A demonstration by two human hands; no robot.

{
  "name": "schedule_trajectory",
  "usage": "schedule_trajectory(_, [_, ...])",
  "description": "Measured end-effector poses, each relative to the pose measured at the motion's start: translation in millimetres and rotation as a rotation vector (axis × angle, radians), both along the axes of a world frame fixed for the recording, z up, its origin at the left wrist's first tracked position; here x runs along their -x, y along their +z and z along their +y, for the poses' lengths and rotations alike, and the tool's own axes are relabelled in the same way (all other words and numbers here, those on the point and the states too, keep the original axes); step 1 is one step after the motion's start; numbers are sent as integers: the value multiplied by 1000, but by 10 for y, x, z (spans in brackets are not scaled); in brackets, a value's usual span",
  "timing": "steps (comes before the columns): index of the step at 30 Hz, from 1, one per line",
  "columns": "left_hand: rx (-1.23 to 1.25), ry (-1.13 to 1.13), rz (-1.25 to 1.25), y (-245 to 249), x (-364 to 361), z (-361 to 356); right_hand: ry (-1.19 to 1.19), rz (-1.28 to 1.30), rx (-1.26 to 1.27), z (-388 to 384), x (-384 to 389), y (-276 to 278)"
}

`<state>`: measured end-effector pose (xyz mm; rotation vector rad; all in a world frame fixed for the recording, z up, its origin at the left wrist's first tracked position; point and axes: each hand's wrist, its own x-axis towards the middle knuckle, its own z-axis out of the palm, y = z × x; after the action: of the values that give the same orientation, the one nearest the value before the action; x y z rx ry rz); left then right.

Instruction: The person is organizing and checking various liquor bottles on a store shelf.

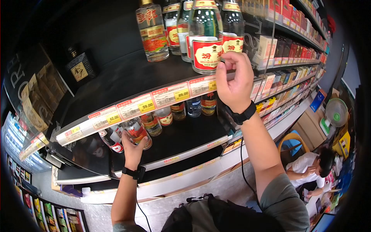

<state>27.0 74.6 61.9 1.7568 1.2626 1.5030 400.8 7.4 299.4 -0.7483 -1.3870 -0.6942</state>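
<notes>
While left grip (133, 150) holds 1 bottle (135, 130), open shelf (189, 135) reaches the edge (195, 152).

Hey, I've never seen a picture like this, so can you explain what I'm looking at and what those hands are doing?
There's no machine here, just a person's two bare hands. The single picture comes from a camera worn on their head, looking forward and down, with curved, dark edges.

The upper shelf and lower shelf carry glass bottles, with price labels along the upper edge. The left hand grips a bottle on the lower shelf. The right hand is up beside a red-and-cream-labelled bottle; whether it grips it is hard to tell. Small boxes fill the racks to the right.
</notes>
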Motion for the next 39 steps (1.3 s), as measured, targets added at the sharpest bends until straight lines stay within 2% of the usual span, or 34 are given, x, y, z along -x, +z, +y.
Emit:
schedule_trajectory(9, [14,32,29,89,24,42,3,-44,-51,16,-34,0])
schedule_trajectory(15, [-10,66,171,191,52,-173,6,-39,-80,43,-34,-9])
schedule_trajectory(19, [30,21,81,452,-54,-501,-4,-45,-80,45,-36,-9])
schedule_trajectory(22, [21,-65,89,424,8,-642,8,-43,-76,37,-31,-7])
schedule_trajectory(25, [0,-82,143,258,128,-752,13,-43,-78,31,-29,-1])
schedule_trajectory(26, [-49,-41,129,351,35,-914,11,-46,-78,30,-29,2])
schedule_trajectory(27, [-28,-48,245,375,62,-1056,6,-43,-84,25,-29,5])
schedule_trajectory(30, [-60,-206,109,235,87,-1336,15,-51,-85,19,-38,14])
schedule_trajectory(31, [-96,-296,23,382,39,-1498,7,-56,-82,17,-40,11])
schedule_trajectory(32, [-111,-346,179,546,69,-1600,0,-63,-79,14,-41,8])
schedule_trajectory(35, [-131,-594,-49,1201,20,-1901,2,-59,-71,15,-38,10])
schedule_trajectory(37, [-279,-652,52,1664,23,-1945,13,-53,-74,16,-30,15])
schedule_trajectory(38, [-255,-556,111,1898,46,-2075,17,-47,-73,10,-28,14])
schedule_trajectory(39, [-350,-537,108,2093,-3,-2046,19,-45,-75,0,-27,11])
